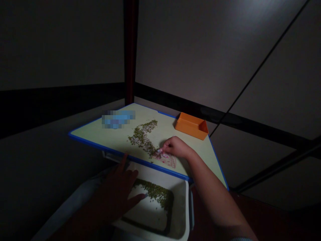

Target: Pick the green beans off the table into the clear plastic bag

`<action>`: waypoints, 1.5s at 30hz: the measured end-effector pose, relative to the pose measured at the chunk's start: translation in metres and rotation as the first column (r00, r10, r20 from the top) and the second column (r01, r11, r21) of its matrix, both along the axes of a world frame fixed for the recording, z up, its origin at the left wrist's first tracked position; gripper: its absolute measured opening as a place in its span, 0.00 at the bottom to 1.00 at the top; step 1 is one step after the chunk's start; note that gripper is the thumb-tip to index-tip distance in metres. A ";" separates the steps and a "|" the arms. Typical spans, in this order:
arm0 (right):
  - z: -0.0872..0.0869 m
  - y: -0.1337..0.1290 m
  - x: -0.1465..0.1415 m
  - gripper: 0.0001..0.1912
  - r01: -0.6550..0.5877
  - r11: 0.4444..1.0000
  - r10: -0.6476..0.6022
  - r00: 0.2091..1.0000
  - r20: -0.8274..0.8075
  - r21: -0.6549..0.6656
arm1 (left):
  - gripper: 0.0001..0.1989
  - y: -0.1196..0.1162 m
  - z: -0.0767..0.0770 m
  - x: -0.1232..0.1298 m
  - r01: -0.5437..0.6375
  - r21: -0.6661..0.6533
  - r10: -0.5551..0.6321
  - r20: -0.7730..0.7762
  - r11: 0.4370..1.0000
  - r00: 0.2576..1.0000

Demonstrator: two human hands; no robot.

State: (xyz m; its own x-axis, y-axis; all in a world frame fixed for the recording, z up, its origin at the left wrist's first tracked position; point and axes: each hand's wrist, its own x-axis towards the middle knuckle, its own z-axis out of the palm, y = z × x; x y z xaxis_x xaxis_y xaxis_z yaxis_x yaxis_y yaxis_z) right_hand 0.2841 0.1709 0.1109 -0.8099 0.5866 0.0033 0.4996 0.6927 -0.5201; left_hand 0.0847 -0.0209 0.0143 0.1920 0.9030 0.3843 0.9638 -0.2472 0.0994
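Mung beans (145, 142) beside right-hand fingers (165, 147)

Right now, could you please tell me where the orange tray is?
In the head view, the orange tray sits at the far edge of the blue-edged board, just beyond the right hand.

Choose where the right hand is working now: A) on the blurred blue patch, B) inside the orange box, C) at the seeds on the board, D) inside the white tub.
C. The right hand rests on the board, its fingertips at the near end of the spread of small green seeds.
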 end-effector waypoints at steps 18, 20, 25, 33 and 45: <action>0.000 -0.001 -0.002 0.15 0.006 1.000 -0.006 1.000 -0.016 -0.005 | 0.27 0.001 -0.002 -0.001 0.001 -0.005 -0.001 -0.023 1.000 1.000; 0.000 -0.001 -0.002 0.14 -0.001 1.000 0.000 1.000 -0.023 -0.028 | 0.27 0.002 -0.004 -0.001 0.003 0.006 -0.003 -0.016 1.000 1.000; 0.000 -0.002 -0.002 0.13 -0.022 0.995 0.017 0.999 -0.050 -0.101 | 0.27 0.001 -0.005 -0.001 0.009 -0.023 -0.009 -0.004 1.000 1.000; -0.004 0.000 -0.001 0.15 -0.024 0.995 0.014 0.994 -0.109 -0.092 | 0.28 0.000 0.008 0.003 -0.002 -0.078 0.002 0.003 0.997 1.000; -0.007 0.002 -0.002 0.19 -0.022 0.994 0.008 0.992 -0.127 -0.110 | 0.28 -0.001 0.005 0.002 -0.005 -0.108 0.008 0.030 0.994 1.000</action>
State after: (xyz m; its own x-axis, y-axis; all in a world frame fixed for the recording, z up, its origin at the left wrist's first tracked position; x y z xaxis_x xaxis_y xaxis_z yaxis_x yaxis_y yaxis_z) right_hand 0.2817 0.1726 0.1043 -0.8159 0.5767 0.0416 0.4150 0.6343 -0.6523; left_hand 0.0865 -0.0222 0.0195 0.1758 0.9407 0.2901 0.9615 -0.2272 0.1543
